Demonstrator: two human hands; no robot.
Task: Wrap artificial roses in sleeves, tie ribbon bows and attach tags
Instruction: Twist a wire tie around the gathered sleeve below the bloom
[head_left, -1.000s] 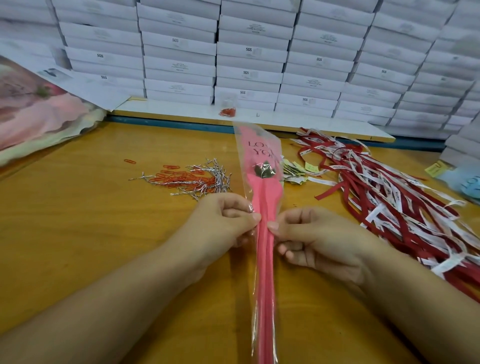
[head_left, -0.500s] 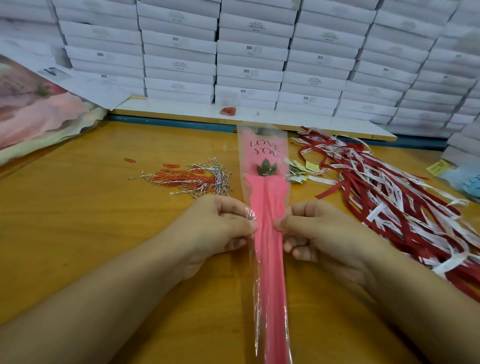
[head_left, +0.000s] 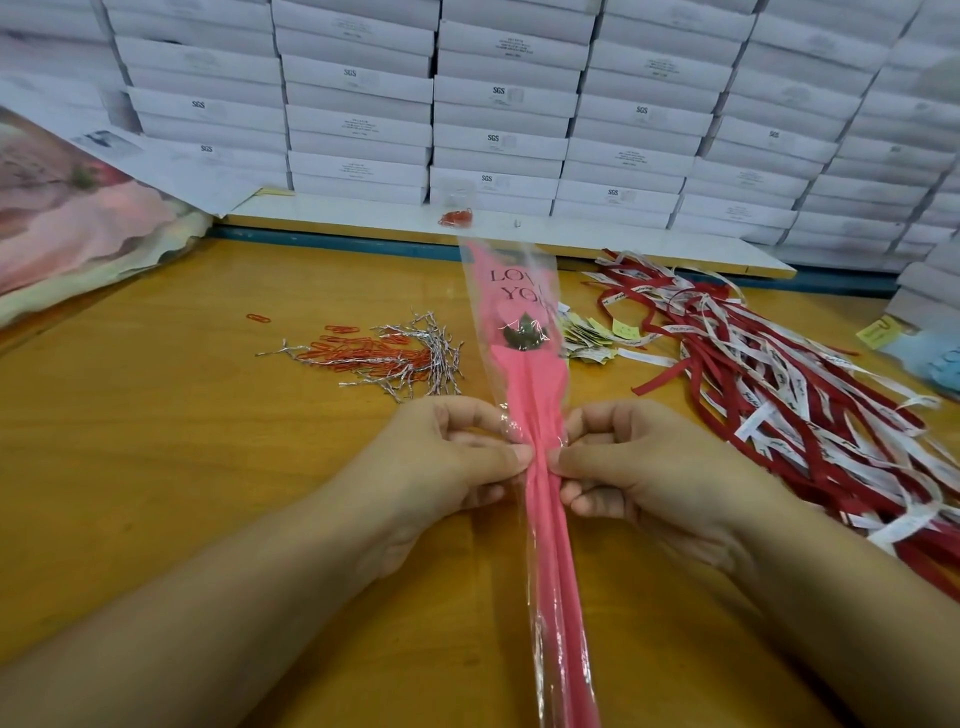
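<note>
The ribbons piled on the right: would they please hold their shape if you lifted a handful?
Probably not. The ribbons are thin, flat strips that curl and droop over one another, so they look floppy. They lie tangled, so lifting a few would likely drag others along.

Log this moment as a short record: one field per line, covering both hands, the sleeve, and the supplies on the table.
left hand: pinches sleeve's left edge
right hand: pinches sleeve's right edge
sleeve: clear, pink insert, printed LOVE YOU, green leaves inside, gathered between the hands
twist ties: silver, piled with orange paper clips, left of sleeve
ribbons: red and white, heaped right of sleeve
tags: small pile beside ribbons
table: wooden
</note>
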